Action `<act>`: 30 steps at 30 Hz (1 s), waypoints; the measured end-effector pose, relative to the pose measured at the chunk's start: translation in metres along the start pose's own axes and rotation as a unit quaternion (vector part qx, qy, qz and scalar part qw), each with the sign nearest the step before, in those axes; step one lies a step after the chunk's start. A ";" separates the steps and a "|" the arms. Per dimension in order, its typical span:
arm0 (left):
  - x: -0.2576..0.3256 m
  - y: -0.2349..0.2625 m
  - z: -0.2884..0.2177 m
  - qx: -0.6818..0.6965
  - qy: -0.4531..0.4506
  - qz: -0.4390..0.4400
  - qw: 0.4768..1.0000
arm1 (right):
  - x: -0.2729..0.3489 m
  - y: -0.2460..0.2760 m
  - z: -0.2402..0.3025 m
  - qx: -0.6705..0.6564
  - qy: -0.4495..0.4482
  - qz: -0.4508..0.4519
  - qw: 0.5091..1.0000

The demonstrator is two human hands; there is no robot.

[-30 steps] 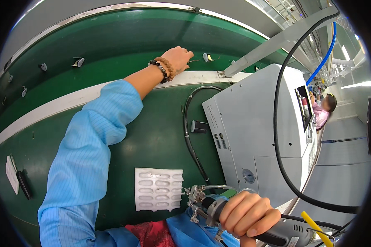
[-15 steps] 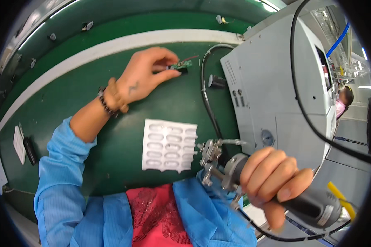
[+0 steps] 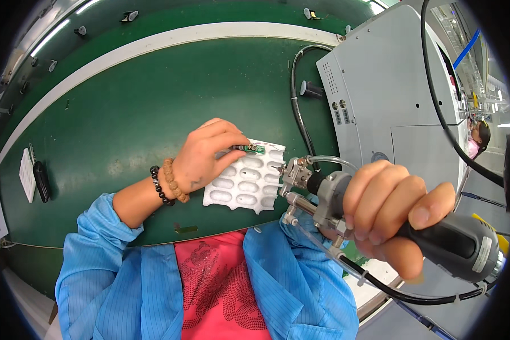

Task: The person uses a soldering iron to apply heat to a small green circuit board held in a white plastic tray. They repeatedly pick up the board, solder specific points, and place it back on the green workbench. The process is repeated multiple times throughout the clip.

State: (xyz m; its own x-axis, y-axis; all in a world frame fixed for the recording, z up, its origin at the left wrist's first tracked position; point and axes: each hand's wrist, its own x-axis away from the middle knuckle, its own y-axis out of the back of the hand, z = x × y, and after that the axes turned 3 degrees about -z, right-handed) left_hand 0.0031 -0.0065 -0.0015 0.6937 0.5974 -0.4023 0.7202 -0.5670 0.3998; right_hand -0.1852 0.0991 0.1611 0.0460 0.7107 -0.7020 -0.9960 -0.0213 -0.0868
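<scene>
A small green circuit board point(image 3: 255, 149) is pinched between the thumb and fingers of my left hand point(image 3: 209, 148). The board hangs over the far edge of a white moulded tray point(image 3: 236, 200) with rows of oval pockets. A thin wire seems to trail from the board's right end. On the right, my right hand point(image 3: 394, 212) is wrapped around the black and grey body of a handheld power screwdriver point(image 3: 456, 246). The tool lies almost level, its metal nozzle point(image 3: 286, 171) pointing left, close beside the tray's right edge.
A large grey machine point(image 3: 368, 99) stands at the right, with a black hose point(image 3: 293, 90) curving onto the green table point(image 3: 124, 107). Beside it lies a dark cylinder point(image 3: 310, 89). Far left are a black pouch-like item point(image 3: 41, 181) and a white card point(image 3: 26, 175). A person point(image 3: 480, 139) is in the background.
My left hand has come toward me with the circuit board, from the far part of the table to above the tray. The right hand keeps its hold on the screwdriver.
</scene>
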 end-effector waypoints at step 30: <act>0.008 -0.008 0.017 0.058 0.028 -0.045 0.997 | -0.018 -0.026 -0.061 0.029 -0.057 0.024 0.998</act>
State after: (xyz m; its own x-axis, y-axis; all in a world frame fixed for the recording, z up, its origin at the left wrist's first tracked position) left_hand 0.0036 -0.0068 -0.0220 0.6272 0.6772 -0.3847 0.7779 -0.5701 0.2645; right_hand -0.1552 0.0440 0.1326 -0.0075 0.7848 -0.6197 -0.9997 -0.0189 -0.0119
